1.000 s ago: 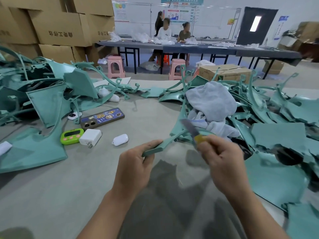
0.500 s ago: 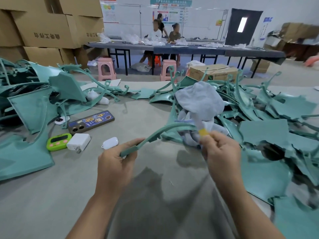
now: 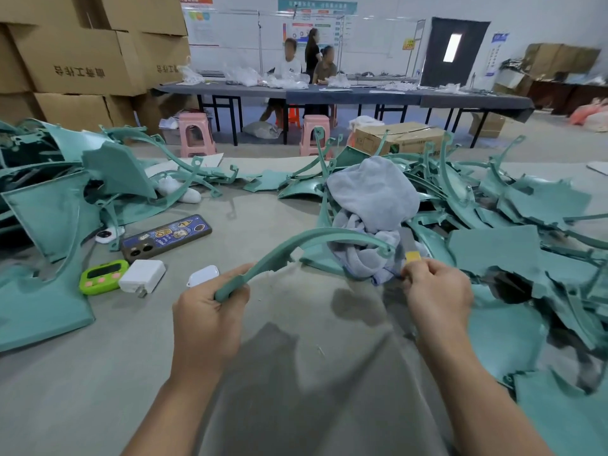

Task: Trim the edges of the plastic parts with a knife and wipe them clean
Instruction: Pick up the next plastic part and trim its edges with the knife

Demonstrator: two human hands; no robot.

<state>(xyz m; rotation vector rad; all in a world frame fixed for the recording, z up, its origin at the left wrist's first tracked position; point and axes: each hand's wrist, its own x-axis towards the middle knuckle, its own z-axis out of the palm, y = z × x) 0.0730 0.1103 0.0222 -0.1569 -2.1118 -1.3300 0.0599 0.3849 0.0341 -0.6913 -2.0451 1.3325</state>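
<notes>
From the head view, my left hand [image 3: 210, 311] grips the near end of a curved teal plastic strip [image 3: 316, 236], fingers curled round it, so it arches up and rightward above the table [image 3: 98, 373]. My right hand [image 3: 437, 291] is clamped on a yellow-handled knife [image 3: 409, 248], blade pointing up just beside the strip's far end; I cannot tell whether they touch. Behind the blade a grey cloth [image 3: 371, 192] lies on the right pile of teal parts [image 3: 526, 205]. To my left lie a phone [image 3: 166, 236], a green timer [image 3: 103, 276] and a white charger [image 3: 142, 276].
</notes>
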